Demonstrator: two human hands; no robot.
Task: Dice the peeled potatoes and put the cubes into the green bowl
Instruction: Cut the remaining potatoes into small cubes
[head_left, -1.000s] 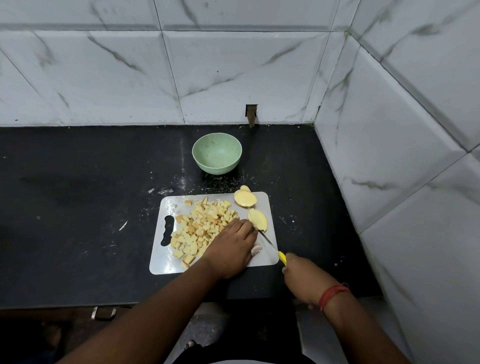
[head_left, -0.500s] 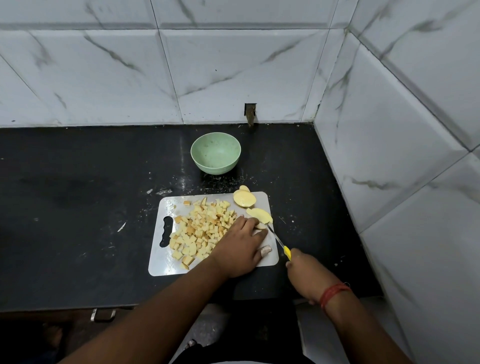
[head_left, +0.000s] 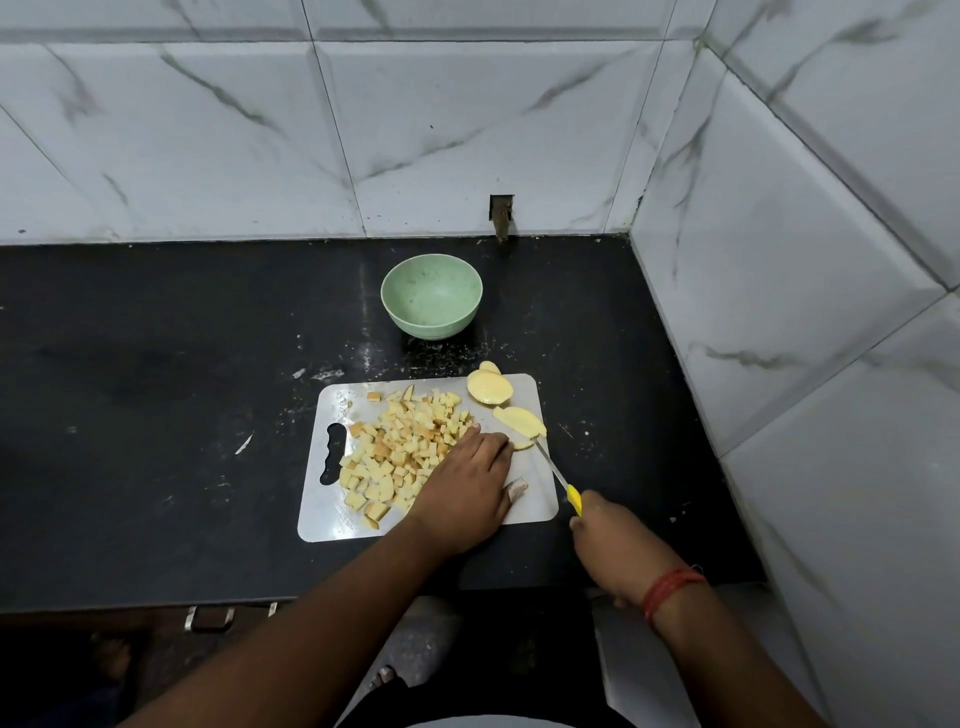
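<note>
On the cutting board (head_left: 332, 512), your left hand (head_left: 465, 493) presses the potato slice (head_left: 521, 422), lying just beyond its fingertips, long axis crossing the knife (head_left: 553, 467) your right hand (head_left: 613, 545) grips.

Home kitchen corner: black stone worktop (head_left: 156, 364) set against white marble-look wall tiles (head_left: 467, 114) on two sides, with a metal cabinet handle (head_left: 210, 618) under its front edge. On it sit a white cutting board (head_left: 332, 514) with diced potato cubes (head_left: 405, 447), potato slices (head_left: 519, 421), a yellow-handled knife (head_left: 558, 475) and a green bowl (head_left: 431, 296).
</note>
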